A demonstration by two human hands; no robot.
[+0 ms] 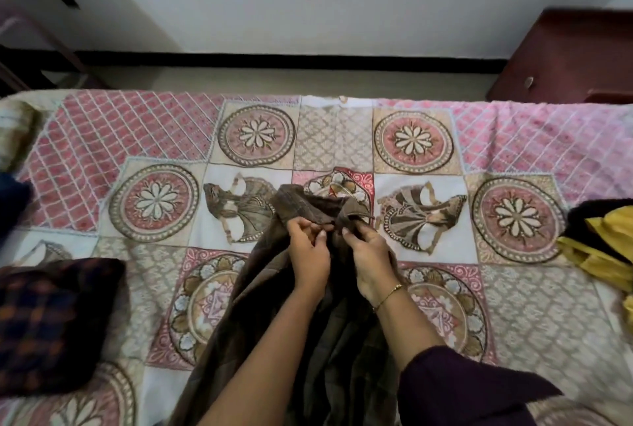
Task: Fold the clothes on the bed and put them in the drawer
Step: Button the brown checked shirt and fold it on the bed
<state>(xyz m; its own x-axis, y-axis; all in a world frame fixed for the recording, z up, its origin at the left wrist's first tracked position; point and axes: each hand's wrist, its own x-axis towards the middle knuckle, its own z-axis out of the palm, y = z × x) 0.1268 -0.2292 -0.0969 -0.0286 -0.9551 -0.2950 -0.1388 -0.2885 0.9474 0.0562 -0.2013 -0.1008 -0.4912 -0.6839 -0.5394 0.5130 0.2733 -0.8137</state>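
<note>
A brown checked shirt (260,292) lies lengthwise on the patterned bedspread (513,138), its collar end pointing away from me. My left hand (308,254) and my right hand (368,254) sit side by side just below the collar, and each pinches the shirt's front edge between thumb and fingers. The lower part of the shirt runs under my forearms toward the near edge of the bed. A folded dark checked garment (51,323) rests at the left. A yellow and black heap of clothes (603,247) lies at the right edge.
A dark wooden cabinet with a round knob (565,59) stands beyond the bed at the right. A dark blue cloth (10,199) and a pale pillow (13,131) lie at the far left. A strip of floor and a white wall run behind the bed.
</note>
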